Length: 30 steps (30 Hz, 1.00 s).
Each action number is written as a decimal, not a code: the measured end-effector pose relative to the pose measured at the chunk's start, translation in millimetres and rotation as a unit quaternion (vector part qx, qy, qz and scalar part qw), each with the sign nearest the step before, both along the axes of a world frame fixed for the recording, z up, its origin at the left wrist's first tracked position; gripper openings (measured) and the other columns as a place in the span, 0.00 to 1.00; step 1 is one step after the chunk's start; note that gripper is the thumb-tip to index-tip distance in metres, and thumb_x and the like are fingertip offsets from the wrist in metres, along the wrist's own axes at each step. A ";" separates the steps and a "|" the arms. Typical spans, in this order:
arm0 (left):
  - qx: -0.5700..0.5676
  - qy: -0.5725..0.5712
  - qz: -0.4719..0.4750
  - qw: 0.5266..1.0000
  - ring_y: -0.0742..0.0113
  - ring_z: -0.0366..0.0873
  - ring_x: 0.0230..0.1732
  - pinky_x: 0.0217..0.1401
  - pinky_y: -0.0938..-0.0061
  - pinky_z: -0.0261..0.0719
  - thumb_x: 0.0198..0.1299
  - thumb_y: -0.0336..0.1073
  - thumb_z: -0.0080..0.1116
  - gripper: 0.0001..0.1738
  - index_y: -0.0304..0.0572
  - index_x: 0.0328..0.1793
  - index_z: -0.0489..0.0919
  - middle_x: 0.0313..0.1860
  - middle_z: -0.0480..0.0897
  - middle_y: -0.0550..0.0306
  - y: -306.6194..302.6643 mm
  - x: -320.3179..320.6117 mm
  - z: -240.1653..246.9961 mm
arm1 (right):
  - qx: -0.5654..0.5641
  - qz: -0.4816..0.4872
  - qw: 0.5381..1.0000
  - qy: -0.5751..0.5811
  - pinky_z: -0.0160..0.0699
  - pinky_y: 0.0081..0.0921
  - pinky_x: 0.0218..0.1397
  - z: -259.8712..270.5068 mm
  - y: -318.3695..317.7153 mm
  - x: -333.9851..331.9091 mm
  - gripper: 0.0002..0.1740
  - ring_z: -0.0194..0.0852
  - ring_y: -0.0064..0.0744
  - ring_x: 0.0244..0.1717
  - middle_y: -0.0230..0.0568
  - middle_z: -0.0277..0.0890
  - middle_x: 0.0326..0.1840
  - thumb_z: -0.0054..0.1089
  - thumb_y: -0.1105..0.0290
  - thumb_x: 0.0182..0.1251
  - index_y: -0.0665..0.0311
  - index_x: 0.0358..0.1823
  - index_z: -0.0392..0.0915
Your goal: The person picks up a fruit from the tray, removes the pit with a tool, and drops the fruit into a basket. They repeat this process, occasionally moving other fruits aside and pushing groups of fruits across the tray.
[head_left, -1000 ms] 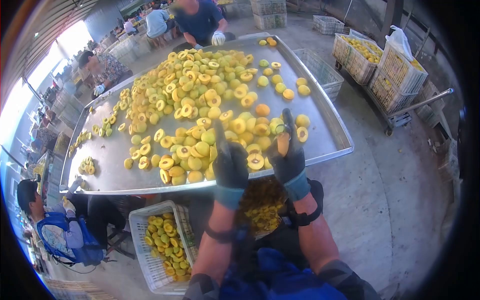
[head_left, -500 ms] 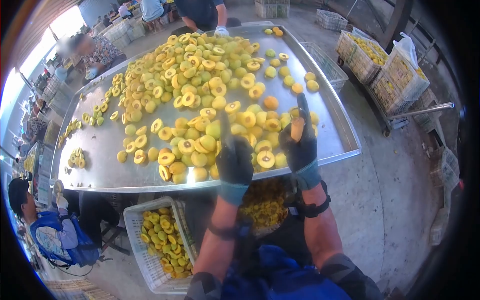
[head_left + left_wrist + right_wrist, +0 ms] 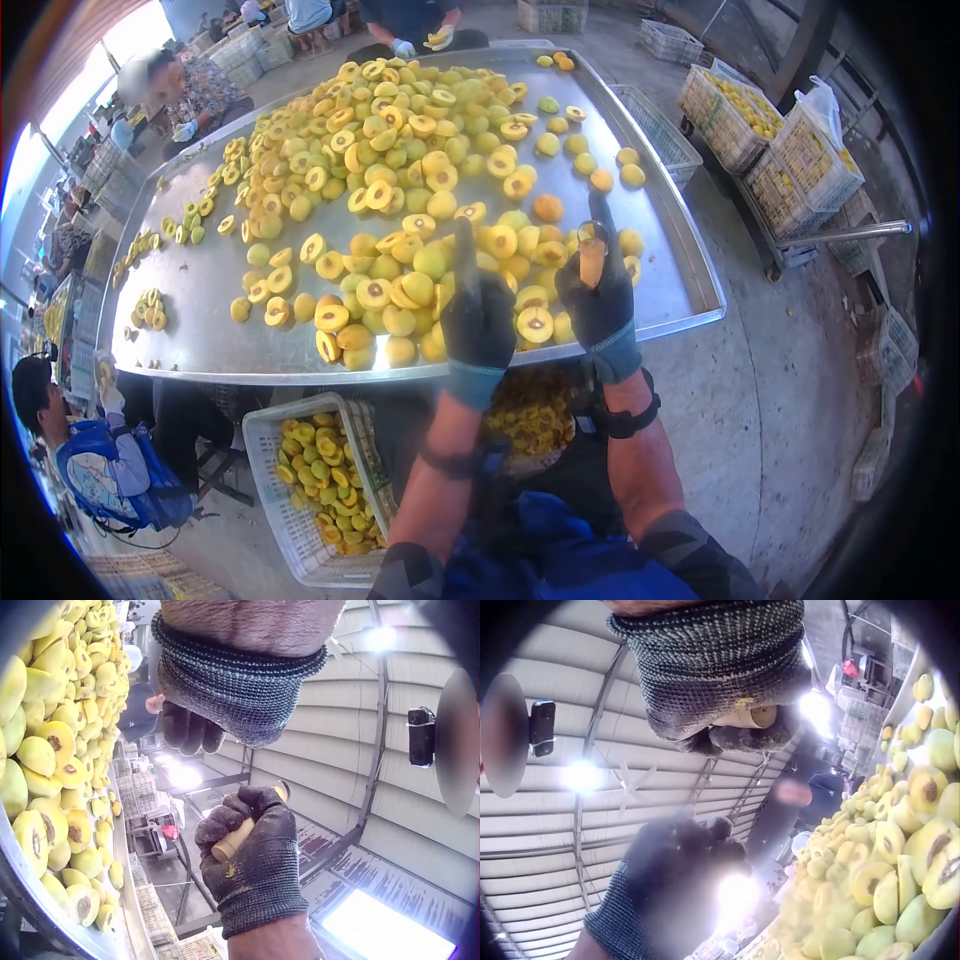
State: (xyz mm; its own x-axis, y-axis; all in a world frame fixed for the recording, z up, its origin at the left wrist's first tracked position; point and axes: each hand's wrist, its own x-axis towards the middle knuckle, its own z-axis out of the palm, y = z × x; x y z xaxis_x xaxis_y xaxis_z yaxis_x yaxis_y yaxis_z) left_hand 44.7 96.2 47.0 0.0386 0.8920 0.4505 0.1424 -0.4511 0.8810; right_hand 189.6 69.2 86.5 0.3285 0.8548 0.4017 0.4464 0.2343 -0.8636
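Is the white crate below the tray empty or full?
Partly full: yellow fruit halves lie in the crate, with its white walls showing above them.

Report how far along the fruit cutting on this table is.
Done: many cut halves cover the metal table, and a white crate below it holds more. In hand: the right hand grips a wooden-handled tool; the left hand is raised beside it, with no fruit visibly held. Left: several uncut fruits lie on the table, and many halves show pits.
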 end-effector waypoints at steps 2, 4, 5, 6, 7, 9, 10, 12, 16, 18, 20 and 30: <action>-0.007 0.011 -0.006 1.000 0.58 0.78 0.26 0.32 0.67 0.76 0.64 0.25 0.45 0.35 0.36 0.80 0.57 0.27 0.80 0.53 2.9 -0.5 -6.6 | 0.001 -0.002 1.000 -0.005 0.77 0.26 0.31 -0.5 -0.7 0.2 0.36 0.73 0.24 0.24 0.43 0.81 0.48 0.46 0.68 0.70 0.59 0.80 0.52; -0.012 -0.002 -0.008 1.000 0.59 0.78 0.26 0.31 0.67 0.76 0.64 0.25 0.45 0.35 0.35 0.80 0.57 0.27 0.80 0.53 -0.6 0.6 0.8 | 0.013 -0.007 1.000 -0.014 0.77 0.26 0.30 -1.5 -0.6 -0.4 0.35 0.73 0.23 0.24 0.42 0.81 0.47 0.45 0.67 0.72 0.59 0.80 0.52; -0.015 -0.008 -0.008 1.000 0.59 0.78 0.26 0.31 0.67 0.76 0.64 0.25 0.45 0.35 0.35 0.80 0.56 0.27 0.80 0.53 -1.8 0.1 3.4 | 0.018 -0.001 1.000 -0.008 0.77 0.26 0.31 -0.5 -0.3 -1.2 0.36 0.73 0.23 0.24 0.43 0.81 0.47 0.45 0.67 0.71 0.60 0.80 0.52; -0.011 -0.004 -0.008 1.000 0.59 0.78 0.26 0.31 0.68 0.76 0.64 0.25 0.45 0.35 0.35 0.80 0.56 0.27 0.80 0.53 -1.2 -0.2 2.4 | 0.022 0.004 1.000 -0.003 0.78 0.27 0.31 1.2 -0.9 -1.0 0.37 0.73 0.24 0.24 0.43 0.81 0.47 0.46 0.68 0.70 0.60 0.80 0.52; -0.009 -0.001 -0.008 1.000 0.60 0.78 0.26 0.31 0.68 0.76 0.64 0.25 0.45 0.35 0.35 0.80 0.56 0.27 0.80 0.53 -0.4 -0.3 -0.1 | 0.026 0.009 1.000 0.003 0.78 0.27 0.31 2.1 -1.6 -0.4 0.37 0.74 0.24 0.23 0.43 0.81 0.47 0.46 0.68 0.69 0.60 0.80 0.52; -0.004 0.003 -0.007 1.000 0.60 0.78 0.26 0.31 0.68 0.76 0.65 0.26 0.44 0.35 0.34 0.80 0.56 0.27 0.80 0.53 0.3 -1.3 -2.6 | 0.025 0.000 1.000 -0.017 0.79 0.26 0.32 -0.1 -2.0 1.3 0.39 0.75 0.25 0.25 0.43 0.81 0.48 0.48 0.70 0.65 0.61 0.80 0.52; -0.003 0.004 -0.007 1.000 0.61 0.78 0.26 0.31 0.69 0.76 0.65 0.26 0.44 0.35 0.34 0.80 0.56 0.27 0.80 0.53 1.4 -2.0 -2.7 | 0.025 -0.004 0.999 -0.024 0.79 0.26 0.33 -1.8 -2.5 2.3 0.40 0.75 0.25 0.25 0.44 0.81 0.48 0.49 0.71 0.64 0.61 0.80 0.52; -0.003 0.001 -0.007 1.000 0.62 0.78 0.25 0.31 0.70 0.76 0.65 0.27 0.44 0.35 0.33 0.80 0.55 0.26 0.80 0.54 0.7 -4.3 -4.8 | 0.028 -0.009 0.999 -0.032 0.79 0.25 0.34 -4.6 -2.3 3.5 0.42 0.76 0.26 0.27 0.45 0.81 0.49 0.52 0.72 0.60 0.61 0.79 0.53; -0.064 -0.071 -0.059 0.994 0.62 0.80 0.32 0.35 0.72 0.79 0.67 0.30 0.48 0.35 0.37 0.81 0.55 0.34 0.82 0.55 2.1 -10.6 -2.9 | 0.011 0.013 1.000 -0.002 0.77 0.21 0.32 -10.8 -4.0 7.1 0.38 0.74 0.22 0.27 0.40 0.80 0.44 0.54 0.75 0.60 0.62 0.75 0.61; -0.118 -0.261 -0.171 0.943 0.58 0.79 0.46 0.46 0.67 0.80 0.69 0.36 0.50 0.33 0.40 0.79 0.58 0.48 0.80 0.51 1.9 -16.5 -4.6 | -0.007 0.055 0.994 0.098 0.74 0.19 0.30 -17.8 -7.5 8.5 0.34 0.72 0.20 0.26 0.36 0.78 0.38 0.55 0.76 0.60 0.63 0.72 0.66; -0.145 -0.549 -0.322 0.758 0.51 0.74 0.67 0.62 0.59 0.79 0.72 0.45 0.50 0.28 0.43 0.75 0.66 0.67 0.73 0.42 6.6 -24.0 -17.2 | -0.026 0.074 0.983 0.167 0.71 0.18 0.27 -24.4 -12.9 7.7 0.31 0.70 0.18 0.23 0.31 0.75 0.32 0.56 0.77 0.61 0.63 0.69 0.70; -0.092 -0.580 -0.200 0.785 0.48 0.63 0.76 0.76 0.48 0.64 0.73 0.44 0.52 0.20 0.42 0.63 0.77 0.71 0.71 0.44 91.6 -50.6 -104.3 | -0.122 -0.079 0.942 0.302 0.63 0.20 0.20 -135.2 -38.5 29.0 0.20 0.65 0.19 0.16 0.30 0.71 0.25 0.57 0.75 0.63 0.66 0.58 0.77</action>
State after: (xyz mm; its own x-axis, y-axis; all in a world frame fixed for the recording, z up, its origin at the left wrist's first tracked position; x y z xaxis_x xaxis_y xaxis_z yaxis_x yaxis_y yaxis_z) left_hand -5.9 187.8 -57.3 -0.0082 0.9669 0.2551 -0.9234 -0.1052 0.3692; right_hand 218.5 30.7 -48.7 0.5648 0.8190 -0.1014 -0.1318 -0.0318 -0.9908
